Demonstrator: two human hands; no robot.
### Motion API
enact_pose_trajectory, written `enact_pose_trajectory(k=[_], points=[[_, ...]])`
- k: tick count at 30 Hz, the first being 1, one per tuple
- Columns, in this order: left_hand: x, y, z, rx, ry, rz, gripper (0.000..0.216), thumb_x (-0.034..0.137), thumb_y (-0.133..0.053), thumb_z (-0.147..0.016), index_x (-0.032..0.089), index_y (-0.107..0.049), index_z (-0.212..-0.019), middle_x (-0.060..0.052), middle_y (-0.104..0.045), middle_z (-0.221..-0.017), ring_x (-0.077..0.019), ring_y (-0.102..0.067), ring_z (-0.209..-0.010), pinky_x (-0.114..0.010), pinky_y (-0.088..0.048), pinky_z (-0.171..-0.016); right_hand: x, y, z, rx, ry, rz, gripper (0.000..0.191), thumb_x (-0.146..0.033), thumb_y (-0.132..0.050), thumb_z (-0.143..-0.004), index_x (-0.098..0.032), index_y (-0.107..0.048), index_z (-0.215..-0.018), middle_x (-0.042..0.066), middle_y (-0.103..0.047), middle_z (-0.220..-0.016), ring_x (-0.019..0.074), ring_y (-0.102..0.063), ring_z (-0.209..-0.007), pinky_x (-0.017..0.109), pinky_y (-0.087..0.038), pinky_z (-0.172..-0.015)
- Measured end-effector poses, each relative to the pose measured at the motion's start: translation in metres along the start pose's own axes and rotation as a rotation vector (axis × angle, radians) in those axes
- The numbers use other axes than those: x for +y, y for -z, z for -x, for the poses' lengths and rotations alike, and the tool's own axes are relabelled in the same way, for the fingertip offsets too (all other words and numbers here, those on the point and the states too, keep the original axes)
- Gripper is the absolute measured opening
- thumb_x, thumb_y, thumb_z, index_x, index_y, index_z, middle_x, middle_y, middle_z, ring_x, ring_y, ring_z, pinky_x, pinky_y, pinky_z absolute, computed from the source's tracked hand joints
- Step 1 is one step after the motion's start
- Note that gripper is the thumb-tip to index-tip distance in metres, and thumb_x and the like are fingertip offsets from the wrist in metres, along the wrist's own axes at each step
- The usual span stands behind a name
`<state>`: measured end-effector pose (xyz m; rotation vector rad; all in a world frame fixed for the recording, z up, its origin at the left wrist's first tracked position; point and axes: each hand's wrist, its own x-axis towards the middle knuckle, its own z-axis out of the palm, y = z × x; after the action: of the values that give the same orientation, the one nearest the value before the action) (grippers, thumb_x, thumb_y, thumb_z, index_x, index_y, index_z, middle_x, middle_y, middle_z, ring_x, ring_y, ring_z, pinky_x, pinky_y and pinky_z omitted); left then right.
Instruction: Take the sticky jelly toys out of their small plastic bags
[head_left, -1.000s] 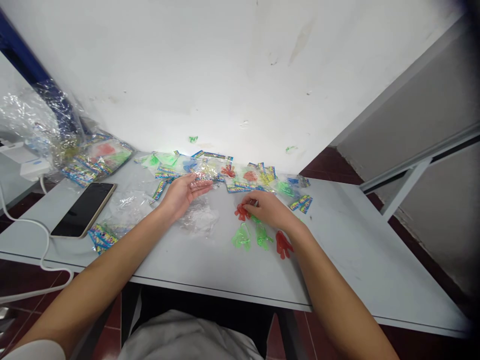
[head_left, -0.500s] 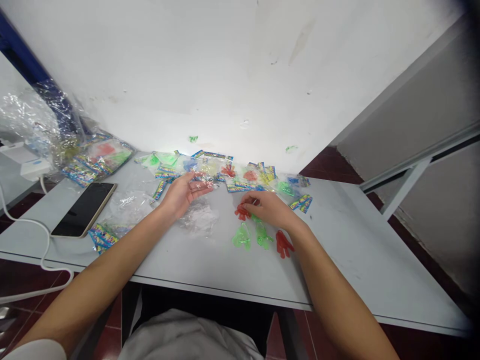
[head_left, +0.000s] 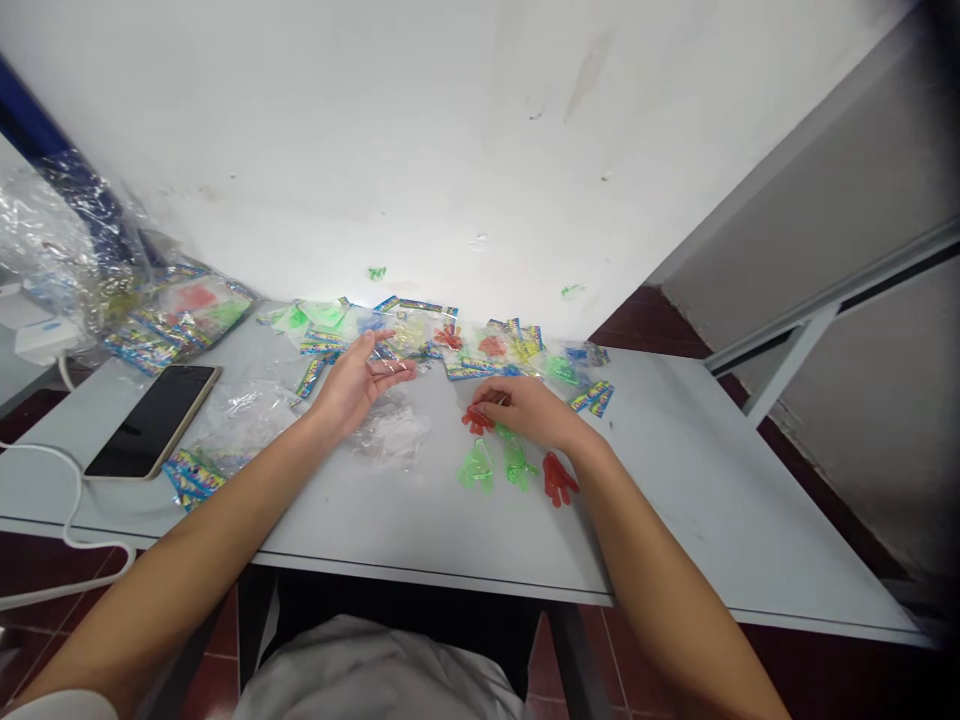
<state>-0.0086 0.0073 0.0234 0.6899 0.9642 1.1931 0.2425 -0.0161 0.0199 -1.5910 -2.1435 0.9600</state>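
Note:
My left hand [head_left: 358,380] lies palm up with its fingers spread, its fingertips at a clear plastic packet [head_left: 390,350] in the pile of toy packets [head_left: 450,345]. My right hand [head_left: 525,408] rests palm down, its fingertips pinched on a red sticky-hand toy [head_left: 474,418]. Just below it lie two green sticky hands [head_left: 477,468] [head_left: 517,465] and another red one [head_left: 558,480], all loose on the grey table [head_left: 675,500]. An empty clear wrapper [head_left: 390,430] sits between my hands.
A black phone [head_left: 152,420] lies at the left with a white cable [head_left: 60,520] beside it. More packets [head_left: 180,315] and crumpled clear plastic [head_left: 52,240] crowd the far left. A white wall [head_left: 450,150] backs the table. A grey frame [head_left: 810,330] stands to the right.
My left hand has drawn slightly back from the packet pile, fingers still spread. My right hand stays on the red toy. The view has shifted a little.

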Motion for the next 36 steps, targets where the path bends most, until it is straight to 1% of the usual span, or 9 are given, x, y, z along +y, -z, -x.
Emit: enact_pose_trajectory(k=[6,11,13,16,18,20,24,31,36], points=[[0.0025,-0.0029,0.0037,0.003,0.009,-0.025,0.036,0.037,-0.049,-0.098,0.015,-0.057,-0.126,-0.008,-0.071,-0.077,-0.0226,-0.074,-0.083,-0.039,-0.056,-0.091,-0.0012,0.0014,0.0005,0.006,0.006,-0.039,0.014,-0.024,-0.056,-0.084,-0.023,-0.069,-0.086,0.0,-0.074,-0.083,0.0157,-0.066,-0.073,0.026,-0.046,-0.065],[0.0027,-0.0019,0.0041,-0.019,0.038,-0.025,0.036,0.036,-0.044,-0.1,0.016,-0.053,-0.128,-0.008,-0.072,-0.077,-0.0226,-0.075,-0.083,-0.039,-0.055,-0.092,0.0014,0.004,0.0006,-0.008,0.005,-0.11,0.013,-0.022,-0.056,-0.081,-0.022,-0.068,-0.086,-0.001,-0.072,-0.077,0.0148,-0.066,-0.07,0.026,-0.046,-0.063],[0.0017,-0.0004,0.0023,-0.021,0.031,-0.028,0.031,0.034,-0.049,-0.097,0.018,-0.055,-0.123,-0.007,-0.072,-0.076,-0.0225,-0.075,-0.083,-0.04,-0.055,-0.093,0.0031,0.0048,0.0007,-0.019,0.004,-0.108,0.014,-0.022,-0.056,-0.081,-0.023,-0.069,-0.086,-0.001,-0.072,-0.077,0.0148,-0.066,-0.07,0.026,-0.046,-0.061],[-0.0011,0.0021,-0.0011,-0.028,0.003,-0.04,0.02,0.019,-0.064,-0.086,0.017,-0.059,-0.105,-0.003,-0.07,-0.075,-0.0216,-0.074,-0.086,-0.039,-0.054,-0.096,0.0036,0.0051,0.0011,-0.029,-0.003,-0.11,0.015,-0.023,-0.056,-0.082,-0.023,-0.07,-0.087,0.0,-0.073,-0.081,0.0153,-0.067,-0.073,0.026,-0.047,-0.063],[-0.0035,0.0036,-0.003,-0.037,-0.007,-0.036,0.014,0.011,-0.067,-0.079,0.015,-0.06,-0.09,-0.003,-0.068,-0.073,-0.0223,-0.074,-0.088,-0.039,-0.054,-0.097,0.0026,0.0051,0.0012,-0.027,-0.005,-0.117,0.015,-0.024,-0.056,-0.082,-0.022,-0.07,-0.088,0.0,-0.074,-0.081,0.0155,-0.067,-0.073,0.027,-0.048,-0.063],[-0.0053,0.0044,-0.0042,-0.026,-0.011,-0.025,0.009,0.011,-0.067,-0.078,0.013,-0.06,-0.081,-0.003,-0.067,-0.071,-0.0239,-0.075,-0.088,-0.041,-0.055,-0.096,0.001,0.0049,0.0011,-0.024,0.0,-0.116,0.016,-0.024,-0.056,-0.082,-0.022,-0.07,-0.087,0.0,-0.074,-0.08,0.0155,-0.067,-0.072,0.027,-0.047,-0.063],[-0.0044,0.0035,-0.0042,0.04,-0.008,-0.03,0.001,0.011,-0.061,-0.084,0.011,-0.061,-0.083,-0.006,-0.068,-0.069,-0.0227,-0.075,-0.083,-0.041,-0.057,-0.093,-0.0013,0.0046,0.0008,-0.024,0.004,-0.119,0.015,-0.025,-0.056,-0.082,-0.022,-0.07,-0.086,0.0,-0.074,-0.079,0.0156,-0.067,-0.072,0.027,-0.046,-0.062],[0.0003,0.0014,-0.0033,0.069,-0.002,-0.042,0.013,0.015,-0.051,-0.093,0.012,-0.063,-0.088,-0.007,-0.07,-0.069,-0.0186,-0.074,-0.079,-0.038,-0.059,-0.09,-0.0009,0.0042,0.0019,-0.041,0.005,-0.119,0.016,-0.029,-0.056,-0.084,-0.023,-0.07,-0.087,0.001,-0.075,-0.081,0.0165,-0.067,-0.073,0.027,-0.046,-0.062],[-0.002,0.002,-0.0035,0.069,-0.042,0.007,0.015,0.004,-0.052,-0.089,0.01,-0.063,-0.08,-0.007,-0.069,-0.076,-0.0175,-0.073,-0.083,-0.039,-0.058,-0.094,0.0001,0.0029,0.0008,-0.041,-0.005,-0.1,0.017,-0.031,-0.057,-0.083,-0.023,-0.071,-0.089,0.001,-0.075,-0.083,0.0168,-0.067,-0.074,0.028,-0.046,-0.063]])
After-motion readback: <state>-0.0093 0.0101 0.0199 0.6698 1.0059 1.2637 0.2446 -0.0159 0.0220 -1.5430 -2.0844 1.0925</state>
